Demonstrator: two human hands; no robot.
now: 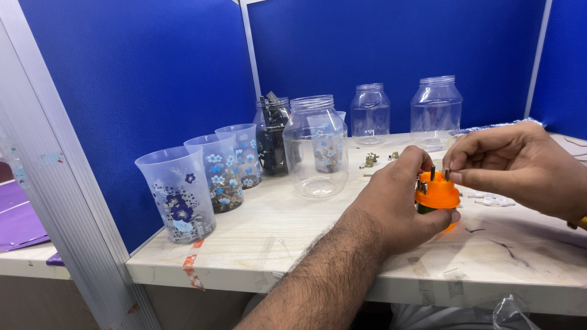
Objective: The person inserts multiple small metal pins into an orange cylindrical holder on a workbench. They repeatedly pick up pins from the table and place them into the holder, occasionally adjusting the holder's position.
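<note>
orange plug top (436,194) is sitting at 3 o'clock on the table (275,232), the left hand (397,205) clasping its body while the right hand (513,162) is pinching a metal pin; seating that pin likely needs straight downward pressure
</note>
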